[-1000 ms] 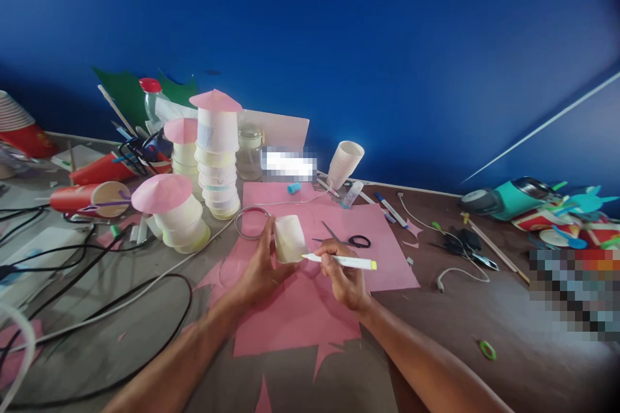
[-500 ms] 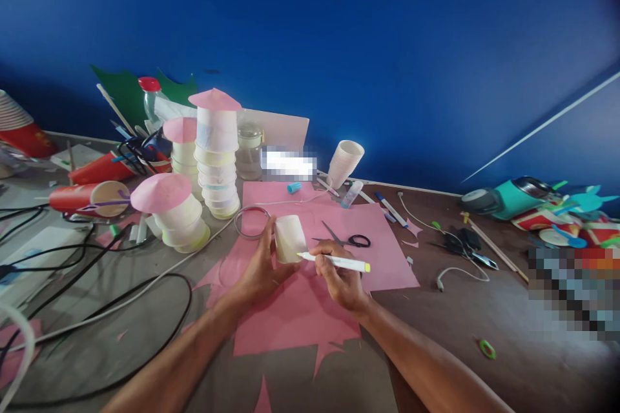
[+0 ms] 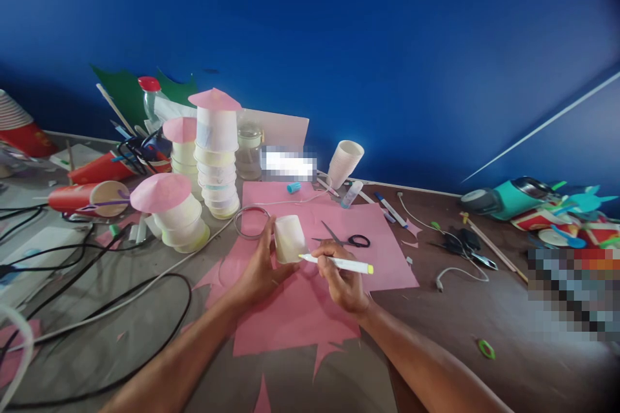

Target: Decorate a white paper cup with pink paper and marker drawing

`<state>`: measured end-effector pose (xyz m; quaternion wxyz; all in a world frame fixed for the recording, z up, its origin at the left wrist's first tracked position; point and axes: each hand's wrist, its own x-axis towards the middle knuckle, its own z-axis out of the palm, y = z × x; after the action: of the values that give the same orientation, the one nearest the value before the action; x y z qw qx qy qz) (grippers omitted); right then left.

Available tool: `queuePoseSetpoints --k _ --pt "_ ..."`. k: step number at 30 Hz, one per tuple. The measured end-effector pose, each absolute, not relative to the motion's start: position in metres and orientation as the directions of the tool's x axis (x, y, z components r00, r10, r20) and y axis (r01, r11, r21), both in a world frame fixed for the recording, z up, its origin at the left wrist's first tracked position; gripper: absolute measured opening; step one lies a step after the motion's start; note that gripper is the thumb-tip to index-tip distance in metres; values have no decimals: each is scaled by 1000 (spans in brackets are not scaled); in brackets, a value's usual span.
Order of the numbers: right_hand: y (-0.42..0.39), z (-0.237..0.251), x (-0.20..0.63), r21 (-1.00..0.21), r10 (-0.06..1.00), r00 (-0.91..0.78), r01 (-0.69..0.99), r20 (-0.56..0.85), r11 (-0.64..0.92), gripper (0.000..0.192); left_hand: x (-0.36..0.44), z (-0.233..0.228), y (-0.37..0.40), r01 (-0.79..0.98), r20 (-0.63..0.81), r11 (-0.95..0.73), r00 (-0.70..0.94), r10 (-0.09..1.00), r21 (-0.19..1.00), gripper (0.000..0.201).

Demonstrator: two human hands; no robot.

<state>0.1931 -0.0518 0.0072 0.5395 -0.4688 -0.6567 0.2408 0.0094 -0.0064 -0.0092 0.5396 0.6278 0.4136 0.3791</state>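
A cluttered brown table (image 3: pixel 484 322) stands against a deep blue wall (image 3: pixel 387 45), pink paper (image 3: pixel 290 316) spread across it. The left hand (image 3: pixel 259 271) grips a pale paper cup (image 3: pixel 289 239) above the paper. The right hand (image 3: pixel 341 277) is clamped on a white marker (image 3: pixel 339 263), tip touching the cup.

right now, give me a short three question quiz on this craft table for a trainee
1. True or false: the left hand holds the paper cup upside down.
2. What does the right hand hold? A) the scissors B) a white marker C) a glue stick
3. Fill in: the scissors lie on the ___ paper sheet.

Key:
1. True; its wider rim points down.
2. B; the white marker has a yellow end, and its tip touches the cup's side.
3. Pink.
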Motion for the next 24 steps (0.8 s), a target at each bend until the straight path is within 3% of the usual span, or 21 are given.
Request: queuePoseSetpoints --k 7,18,24 --pt "-48 1 194 -888 885 199 294 420 354 23 10 -13 -6 57 42 -70 391 920 996 103" --pt "-49 7 194 -849 886 64 326 458 416 28 11 -7 -7 37 46 -66 386 921 997 106" --pt "-47 1 193 -884 892 195 328 408 333 25 11 -12 -6 37 46 -66 386 921 997 107"
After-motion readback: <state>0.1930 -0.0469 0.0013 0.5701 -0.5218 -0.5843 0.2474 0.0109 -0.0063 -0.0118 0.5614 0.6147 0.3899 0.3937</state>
